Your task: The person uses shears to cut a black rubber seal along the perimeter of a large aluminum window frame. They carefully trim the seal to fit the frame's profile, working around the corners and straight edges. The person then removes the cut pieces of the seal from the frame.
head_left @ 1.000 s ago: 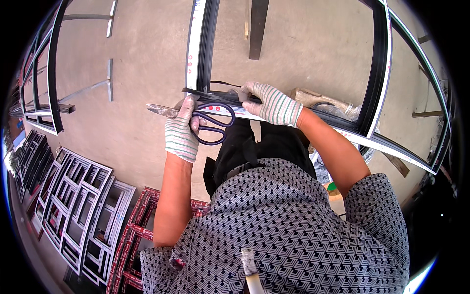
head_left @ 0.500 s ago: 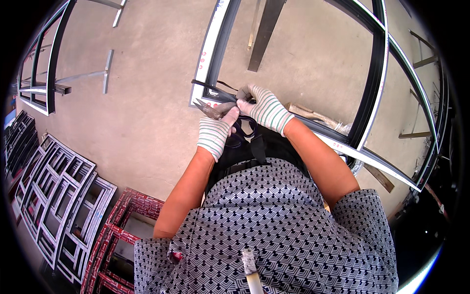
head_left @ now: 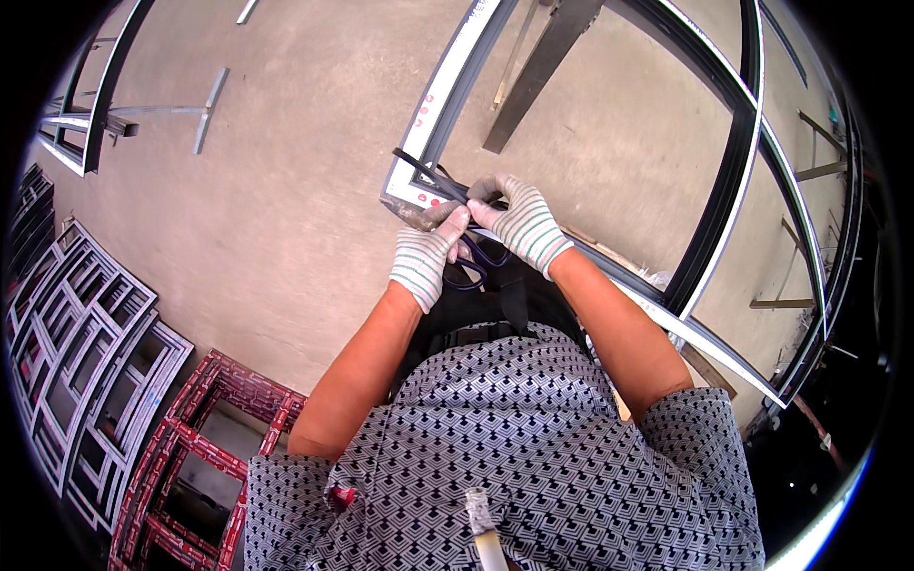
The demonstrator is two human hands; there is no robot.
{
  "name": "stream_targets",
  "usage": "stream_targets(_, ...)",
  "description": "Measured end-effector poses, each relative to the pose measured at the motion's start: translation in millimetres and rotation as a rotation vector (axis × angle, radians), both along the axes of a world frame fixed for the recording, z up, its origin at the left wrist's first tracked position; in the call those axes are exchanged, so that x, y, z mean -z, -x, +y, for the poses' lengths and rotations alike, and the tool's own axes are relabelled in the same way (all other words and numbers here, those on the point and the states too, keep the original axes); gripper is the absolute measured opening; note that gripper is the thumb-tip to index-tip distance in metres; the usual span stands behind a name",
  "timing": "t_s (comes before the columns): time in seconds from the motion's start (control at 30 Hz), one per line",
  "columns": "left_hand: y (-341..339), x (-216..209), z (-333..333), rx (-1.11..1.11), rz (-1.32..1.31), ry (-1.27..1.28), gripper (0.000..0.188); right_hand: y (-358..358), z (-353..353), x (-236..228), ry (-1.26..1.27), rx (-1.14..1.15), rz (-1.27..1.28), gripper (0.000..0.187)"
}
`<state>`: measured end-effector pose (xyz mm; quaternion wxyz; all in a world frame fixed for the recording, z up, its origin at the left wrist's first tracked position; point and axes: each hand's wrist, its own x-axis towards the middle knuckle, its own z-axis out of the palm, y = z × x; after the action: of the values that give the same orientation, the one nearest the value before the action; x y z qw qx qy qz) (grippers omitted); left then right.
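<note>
My left hand (head_left: 424, 257), in a striped work glove, is closed around a pair of scissors. Their worn grey blades (head_left: 409, 211) point left, and the dark looped handles (head_left: 468, 271) hang below the palm. The gloved right hand (head_left: 524, 221) pinches a black rubber strip (head_left: 417, 167) close to the left fingertips. One free end of the strip sticks out up and left, over the near left corner of a white-and-black window frame (head_left: 447, 90). Fingers of both hands nearly meet, hiding part of the strip.
Several grey-white frames (head_left: 81, 333) lean at the lower left, beside red-wrapped frames (head_left: 195, 433). Another dark frame (head_left: 109, 76) stands at the upper left, near a metal stand (head_left: 203, 124). A dark metal beam (head_left: 543, 76) shows through the window frame's opening.
The scissor tips were visibly spread before; now the blades look closer together. Both hands stay close together at the strip. The surroundings have shifted in view as my head moved.
</note>
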<state>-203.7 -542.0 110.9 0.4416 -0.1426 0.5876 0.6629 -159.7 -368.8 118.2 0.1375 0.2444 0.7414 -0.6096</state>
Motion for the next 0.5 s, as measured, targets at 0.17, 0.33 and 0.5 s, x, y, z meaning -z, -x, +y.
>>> stream_targets(0.17, 3.0, 3.4, 2.9, -0.039, -0.029, -0.045, 0.02, 2.1, 0.2, -4.0, -0.044, 0.022, 0.057, 0.021)
stream_targets(0.33, 1.6, 2.9, 6.7, -0.122, -0.072, -0.066, 0.024, 3.8, -0.1, -4.2, 0.068, 0.059, -0.044, 0.022)
stream_targets(0.5, -0.6, 12.5, 6.6, -0.128, -0.045, -0.012, 0.031, -2.0, 2.5, 15.0, 0.009, 0.022, -0.01, 0.024)
